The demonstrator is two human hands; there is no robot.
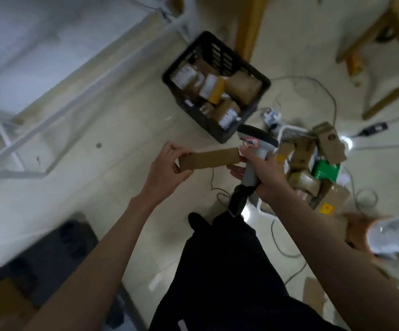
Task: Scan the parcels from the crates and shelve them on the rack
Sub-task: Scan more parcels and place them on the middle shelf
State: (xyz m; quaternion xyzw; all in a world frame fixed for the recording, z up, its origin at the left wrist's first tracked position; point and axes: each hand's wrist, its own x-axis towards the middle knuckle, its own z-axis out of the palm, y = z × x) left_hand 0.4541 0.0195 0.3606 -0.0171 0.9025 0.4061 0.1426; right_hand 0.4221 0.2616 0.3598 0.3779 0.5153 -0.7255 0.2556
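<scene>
**Both hands full: parcel in the left, scanner in the right**

Nearest you are your own dark trouser legs and two bare forearms reaching forward over the pale floor.

Your left hand pinches one end of a slim brown cardboard parcel, thumb underneath and fingers curled over the top edge. The parcel sits level in the air between your hands, its far end touching the fingers of your right hand. That right hand is wrapped around the grey grip of a handheld scanner, whose dark head points toward the parcel; a dark cable end hangs below the grip.

Beyond the parcel, a black slatted crate stands on the floor, holding several brown boxes and padded envelopes, some with white labels. Just right of your right hand, a white crate holds a heap of cardboard parcels and one green packet.

The white rack stands at upper left, well apart from both crates.
</scene>
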